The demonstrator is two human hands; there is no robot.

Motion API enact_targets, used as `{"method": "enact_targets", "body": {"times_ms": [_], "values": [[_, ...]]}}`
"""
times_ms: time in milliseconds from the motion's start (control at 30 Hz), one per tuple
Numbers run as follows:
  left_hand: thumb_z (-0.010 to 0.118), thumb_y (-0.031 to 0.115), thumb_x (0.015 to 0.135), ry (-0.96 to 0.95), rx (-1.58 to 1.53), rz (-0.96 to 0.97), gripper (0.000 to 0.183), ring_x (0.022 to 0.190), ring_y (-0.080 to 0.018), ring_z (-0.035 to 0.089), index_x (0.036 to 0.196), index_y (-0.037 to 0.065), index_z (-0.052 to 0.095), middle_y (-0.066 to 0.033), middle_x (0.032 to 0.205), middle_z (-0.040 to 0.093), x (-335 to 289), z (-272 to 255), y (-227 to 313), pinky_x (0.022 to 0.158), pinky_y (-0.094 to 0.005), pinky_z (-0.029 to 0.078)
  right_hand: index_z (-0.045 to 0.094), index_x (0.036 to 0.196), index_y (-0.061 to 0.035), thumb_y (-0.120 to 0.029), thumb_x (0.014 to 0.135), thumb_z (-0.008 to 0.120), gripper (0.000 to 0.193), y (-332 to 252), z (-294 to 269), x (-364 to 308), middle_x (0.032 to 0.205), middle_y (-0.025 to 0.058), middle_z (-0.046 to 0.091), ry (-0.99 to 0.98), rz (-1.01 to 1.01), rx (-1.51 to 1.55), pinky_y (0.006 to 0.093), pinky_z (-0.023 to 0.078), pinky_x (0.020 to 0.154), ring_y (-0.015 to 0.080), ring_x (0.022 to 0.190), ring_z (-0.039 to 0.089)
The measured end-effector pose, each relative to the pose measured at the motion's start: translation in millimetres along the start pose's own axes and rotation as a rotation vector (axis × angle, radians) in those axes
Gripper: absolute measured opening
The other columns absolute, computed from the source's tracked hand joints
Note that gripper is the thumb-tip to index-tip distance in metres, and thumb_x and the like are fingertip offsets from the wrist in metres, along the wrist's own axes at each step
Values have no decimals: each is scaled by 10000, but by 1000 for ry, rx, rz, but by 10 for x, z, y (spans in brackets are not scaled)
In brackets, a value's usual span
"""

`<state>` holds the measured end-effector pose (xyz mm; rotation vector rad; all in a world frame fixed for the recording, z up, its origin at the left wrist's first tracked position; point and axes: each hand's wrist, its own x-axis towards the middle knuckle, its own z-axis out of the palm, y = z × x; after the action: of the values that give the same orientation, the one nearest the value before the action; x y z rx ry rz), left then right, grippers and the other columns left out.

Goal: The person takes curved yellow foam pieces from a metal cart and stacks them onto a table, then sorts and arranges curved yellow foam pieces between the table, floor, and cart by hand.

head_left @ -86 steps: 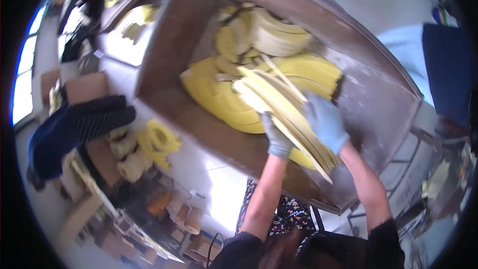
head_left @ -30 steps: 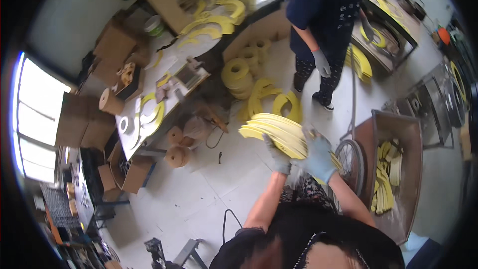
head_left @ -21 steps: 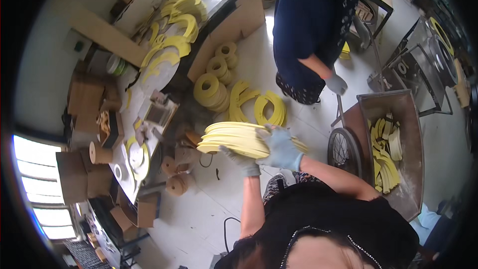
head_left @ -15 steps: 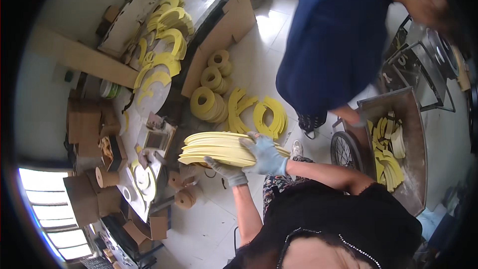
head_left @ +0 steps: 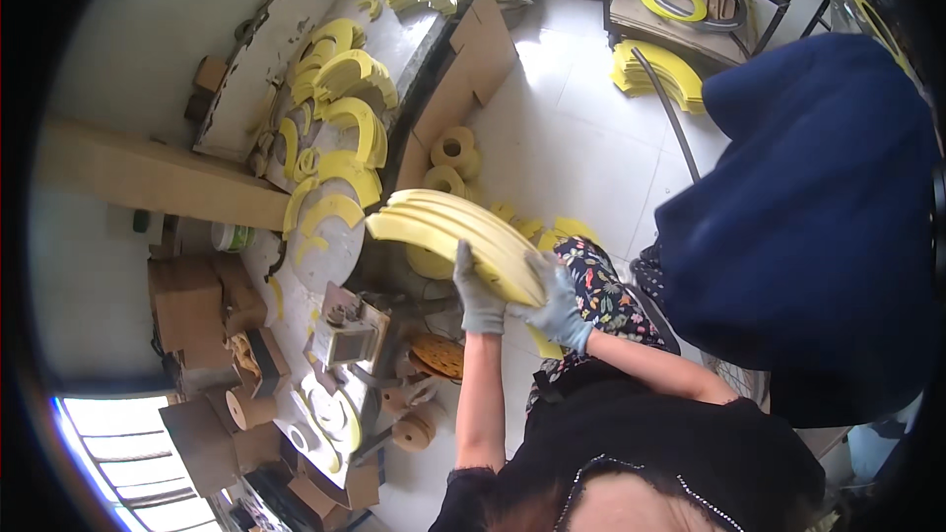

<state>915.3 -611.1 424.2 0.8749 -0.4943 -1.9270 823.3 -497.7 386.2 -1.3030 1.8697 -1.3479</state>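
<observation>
A thick stack of pale yellow curved pieces is held up in front of me, tilted down to the right. My left hand, in a grey glove, is closed on its near side, fingers pointing up along the lower edge. Around the right end of the stack closes my right hand, also gloved; some of its fingers are hidden behind the pieces. Below and behind the stack, yellow rings stand piled on the floor, partly covered by it.
A long worktable at the left carries more yellow curved pieces. A cardboard sheet stands along its edge. Close on my right bends a person in dark blue. Another yellow stack lies by a far metal-framed table.
The stack has gone from nearly level to slanting, and both hands have turned with it. My view has shifted. The person in blue now stands lower in view, hiding the cart.
</observation>
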Motion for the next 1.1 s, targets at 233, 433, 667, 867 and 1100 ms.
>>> {"method": "enact_targets", "body": {"times_ms": [233,433,667,867,1100], "values": [[695,411,887,-151,37,-200,507,939,-258,671,1226,53,578,-113,1080,675,1432,691,159,874,-413,557,435,1417,-31,-380,695,838,898,184,170,1258,1299,258,470,178,179,137,466,338,1076,402,1235,430],[713,352,886,-90,101,-222,440,902,-197,658,1206,70,606,-71,1042,675,3242,903,251,833,-359,556,433,1400,-8,-359,738,818,842,753,494,2936,1305,242,447,110,186,155,447,335,1081,379,1253,400],[738,337,867,125,100,-222,404,832,-182,649,1165,86,631,-38,973,677,5140,1291,511,751,-337,556,316,1463,8,-448,811,753,908,1272,618,4947,1367,285,392,-212,198,108,453,315,1113,402,1299,363],[757,376,843,175,72,-157,343,701,-176,637,1042,115,655,-33,845,667,6432,1331,981,643,-326,553,273,1481,32,-452,816,751,952,1232,875,6427,1418,336,353,-467,259,172,454,312,1124,433,1345,349],[760,406,831,261,68,-149,342,671,-194,622,994,131,638,-30,807,646,7716,1124,1406,612,-349,547,377,1401,43,-365,749,780,868,1374,1489,7962,1244,283,574,-758,335,109,399,512,941,343,1111,615]]}}
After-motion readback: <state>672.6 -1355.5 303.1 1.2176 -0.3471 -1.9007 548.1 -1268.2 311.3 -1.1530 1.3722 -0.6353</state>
